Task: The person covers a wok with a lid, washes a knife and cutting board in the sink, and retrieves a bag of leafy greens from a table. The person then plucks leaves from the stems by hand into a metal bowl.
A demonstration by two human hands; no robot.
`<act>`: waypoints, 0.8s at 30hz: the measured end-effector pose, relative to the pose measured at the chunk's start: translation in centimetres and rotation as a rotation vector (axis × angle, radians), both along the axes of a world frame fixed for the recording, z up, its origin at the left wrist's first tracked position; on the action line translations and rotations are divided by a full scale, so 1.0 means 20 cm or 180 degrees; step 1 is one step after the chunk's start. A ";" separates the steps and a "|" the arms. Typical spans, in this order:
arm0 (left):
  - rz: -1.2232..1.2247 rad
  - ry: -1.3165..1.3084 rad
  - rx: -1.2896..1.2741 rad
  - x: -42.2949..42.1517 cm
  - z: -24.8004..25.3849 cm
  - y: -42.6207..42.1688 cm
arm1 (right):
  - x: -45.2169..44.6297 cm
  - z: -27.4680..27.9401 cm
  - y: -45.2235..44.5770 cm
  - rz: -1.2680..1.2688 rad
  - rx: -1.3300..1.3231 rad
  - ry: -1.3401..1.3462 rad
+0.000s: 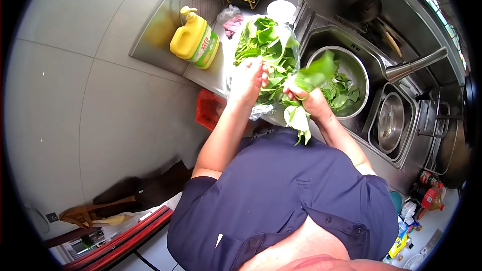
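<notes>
A heap of leafy greens point(271, 40) with long stems lies in an open clear plastic bag point(262, 111) on the counter. Over the bag's near left part is my left hand point(251, 78), its fingers curled together; whether anything is pinched in them is hidden. My right hand point(309, 99) is closed around a bunch of leafy greens point(316, 74). Its upper leaves are blurred by motion, and a pale leaf point(298, 120) hangs below the hand. Just right of that hand, a round metal basin point(365, 83) stands in the sink with loose green leaves point(341, 95) inside.
A yellow pump bottle point(193, 40) stands left of the bag, near a pink cloth point(233, 25). A white bowl point(281, 11) sits behind. The faucet point(416, 65) reaches over the sink from the right, above a smaller metal bowl point(391, 120). A red bin point(208, 109) is below the counter edge.
</notes>
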State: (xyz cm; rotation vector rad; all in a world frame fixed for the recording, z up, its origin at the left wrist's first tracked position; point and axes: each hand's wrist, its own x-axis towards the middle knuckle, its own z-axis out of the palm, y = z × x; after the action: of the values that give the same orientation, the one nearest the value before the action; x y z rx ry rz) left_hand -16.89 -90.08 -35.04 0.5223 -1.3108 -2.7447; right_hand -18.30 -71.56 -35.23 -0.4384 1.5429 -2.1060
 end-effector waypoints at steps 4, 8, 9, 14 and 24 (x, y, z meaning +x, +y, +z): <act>-0.0012 0.0036 0.0011 0.05 0.01 -0.05 | -0.14 -0.28 0.21 -0.0154 -0.0324 -0.0536; 0.0171 0.0012 -0.0070 0.12 -0.02 -0.11 | -0.16 -0.11 0.34 -0.0892 0.0344 -0.0461; 0.0117 0.0004 -0.0109 0.15 -0.02 -0.13 | -0.17 -0.12 0.37 -0.0944 0.0260 -0.0312; 0.0056 0.0046 -0.0150 0.25 -0.02 -0.17 | -0.18 -0.16 0.49 -0.1084 0.0315 -0.0550; -0.0056 -0.0057 -0.0330 0.31 -0.02 -0.10 | -0.20 -0.29 0.62 -0.1091 -0.0060 -0.0531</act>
State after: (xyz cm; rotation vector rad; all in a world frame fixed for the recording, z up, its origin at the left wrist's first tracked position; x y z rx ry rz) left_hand -10.61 -92.13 -35.40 0.5312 -1.4594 -2.6737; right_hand -22.29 -59.14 -41.04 0.0007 1.5900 -2.3437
